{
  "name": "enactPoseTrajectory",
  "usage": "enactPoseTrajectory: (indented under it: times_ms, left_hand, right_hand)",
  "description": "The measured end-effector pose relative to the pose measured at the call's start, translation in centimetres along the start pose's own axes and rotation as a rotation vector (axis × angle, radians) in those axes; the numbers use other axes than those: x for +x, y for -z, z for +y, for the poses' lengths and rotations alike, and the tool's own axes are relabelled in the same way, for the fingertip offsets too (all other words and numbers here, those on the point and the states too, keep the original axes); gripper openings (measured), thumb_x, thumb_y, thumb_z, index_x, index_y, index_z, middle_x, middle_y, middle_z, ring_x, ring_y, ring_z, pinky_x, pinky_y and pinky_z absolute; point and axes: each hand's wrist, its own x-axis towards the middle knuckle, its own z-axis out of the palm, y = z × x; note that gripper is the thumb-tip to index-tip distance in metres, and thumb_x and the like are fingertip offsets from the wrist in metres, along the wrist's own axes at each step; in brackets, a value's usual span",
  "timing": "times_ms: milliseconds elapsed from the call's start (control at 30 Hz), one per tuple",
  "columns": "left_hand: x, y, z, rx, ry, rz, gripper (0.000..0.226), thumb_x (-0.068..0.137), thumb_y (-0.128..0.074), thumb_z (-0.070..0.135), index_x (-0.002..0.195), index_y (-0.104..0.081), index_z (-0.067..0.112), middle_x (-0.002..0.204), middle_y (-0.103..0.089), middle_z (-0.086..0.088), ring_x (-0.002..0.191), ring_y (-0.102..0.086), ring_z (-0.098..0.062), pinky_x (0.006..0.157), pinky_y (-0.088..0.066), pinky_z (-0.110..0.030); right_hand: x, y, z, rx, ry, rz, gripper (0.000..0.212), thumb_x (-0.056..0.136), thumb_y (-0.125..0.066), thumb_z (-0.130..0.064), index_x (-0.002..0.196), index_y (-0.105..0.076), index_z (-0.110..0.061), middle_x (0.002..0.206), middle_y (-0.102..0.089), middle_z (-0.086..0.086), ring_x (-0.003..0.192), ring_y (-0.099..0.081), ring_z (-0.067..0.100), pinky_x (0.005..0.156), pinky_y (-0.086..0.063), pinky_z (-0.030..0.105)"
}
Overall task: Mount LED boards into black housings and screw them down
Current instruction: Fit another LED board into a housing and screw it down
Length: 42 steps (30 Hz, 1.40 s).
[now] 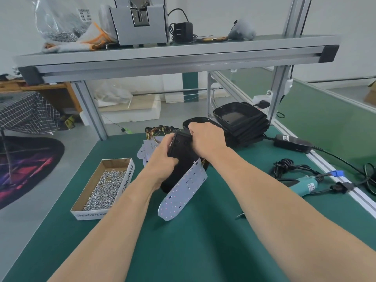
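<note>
Head view: my left hand (162,159) grips the black housing (181,151) at its 9 o'clock edge, fingers curled round it. My right hand (205,139) clamps its 1 o'clock corner. The white LED board (183,188) slants from the housing toward 6 o'clock. The screw box (101,186) sits at 8 o'clock.

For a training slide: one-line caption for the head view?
Left hand and right hand grip a black housing, LED board angled below, screw box nearby.

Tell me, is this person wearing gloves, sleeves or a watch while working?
No. The left hand and right hand are bare: no gloves, no visible rings. Both forearms are uncovered to the picture's edge, with no sleeve, watch or wristband.
</note>
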Motion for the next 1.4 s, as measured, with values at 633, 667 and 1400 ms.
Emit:
enactPoseTrajectory:
  times_ms: [633,667,1400]
  left_hand:
    - [0.6,-0.1,0.3,0.078,0.044,0.012,0.071,0.079,-0.044,-0.018,0.113,-0.053,0.044,0.109,-0.069,-0.001,0.099,-0.062,-0.025,0.064,-0.043,-0.029]
    - [0.7,0.0,0.3,0.081,0.054,0.009,0.072,0.079,-0.045,-0.018,0.112,-0.053,0.045,0.11,-0.069,-0.001,0.097,-0.062,-0.025,0.061,-0.041,-0.028]
    - [0.1,1.1,-0.5,-0.349,0.157,0.145,0.067,0.073,-0.062,-0.024,0.105,-0.061,0.035,0.089,-0.077,-0.001,0.07,-0.071,-0.023,0.057,-0.055,-0.036]
  right_hand:
    - [0.1,1.6,1.9,0.315,0.092,-0.429,0.014,0.093,-0.06,-0.015,0.098,-0.048,-0.019,0.097,-0.06,0.005,0.091,-0.054,0.025,0.077,-0.042,0.036]
    - [0.2,1.7,1.9,0.341,0.072,-0.483,0.013,0.093,-0.061,-0.016,0.1,-0.05,-0.02,0.097,-0.06,0.002,0.093,-0.055,0.023,0.075,-0.041,0.034]
    - [-8.8,-3.9,3.3,1.19,-0.545,-0.525,0.067,0.089,-0.06,-0.002,0.148,-0.032,-0.018,0.103,-0.068,0.013,0.082,-0.075,0.021,0.056,-0.052,0.026]
